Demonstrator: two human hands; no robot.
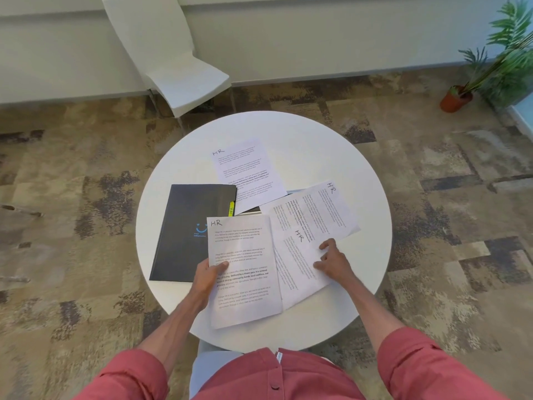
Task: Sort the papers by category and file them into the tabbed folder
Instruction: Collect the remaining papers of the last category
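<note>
pinched the near hr sheet (245, 284) at 6 o'clock by its left edge with the left hand (206, 274), pressed the right hand (331, 261), fingers spread, on a second hr sheet (297, 267) at 4 o'clock, and seemed light, limp, slippery, best edge-gripped.

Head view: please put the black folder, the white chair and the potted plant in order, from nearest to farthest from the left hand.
From the left hand, which grips an HR sheet:
1. black folder, just beside it on the table.
2. white chair, beyond the table, to the left.
3. potted plant, far right corner.
</note>
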